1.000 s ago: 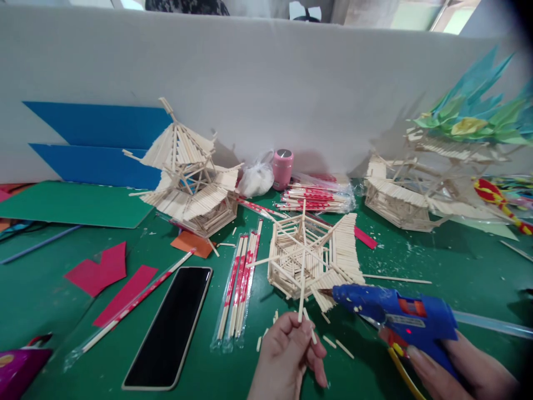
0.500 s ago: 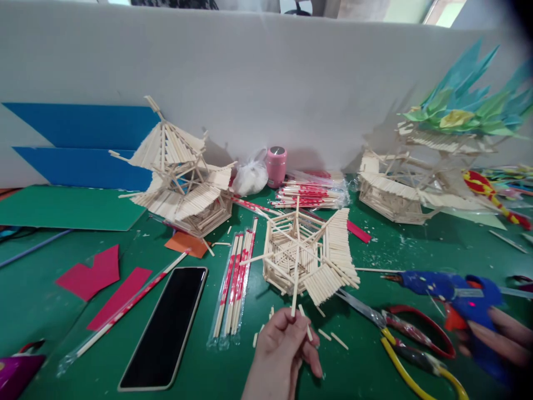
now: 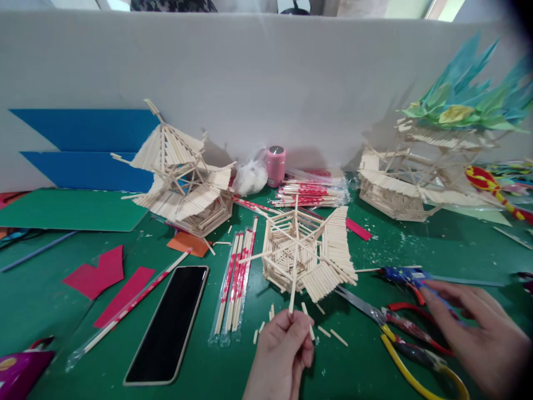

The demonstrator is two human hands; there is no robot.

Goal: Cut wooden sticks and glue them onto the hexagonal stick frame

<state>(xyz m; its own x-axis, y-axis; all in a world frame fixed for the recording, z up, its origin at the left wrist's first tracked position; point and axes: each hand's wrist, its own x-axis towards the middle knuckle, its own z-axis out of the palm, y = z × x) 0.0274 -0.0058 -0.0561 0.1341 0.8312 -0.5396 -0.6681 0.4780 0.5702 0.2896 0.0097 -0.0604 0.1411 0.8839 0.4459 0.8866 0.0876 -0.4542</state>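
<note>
While L hand (image 3: pixel 285 347) holds stick (image 3: pixel 308 322), pale partition (image 3: pixel 266 83) backs grn tbl (image 3: pixel 352 372).

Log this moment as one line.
left hand: holding short stick by near side of stick frame | right hand: touching glue gun | left of frame: phone

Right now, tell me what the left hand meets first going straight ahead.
Likely the wooden model, just beyond the stick that the left hand pinches, though depth is unclear.
</note>
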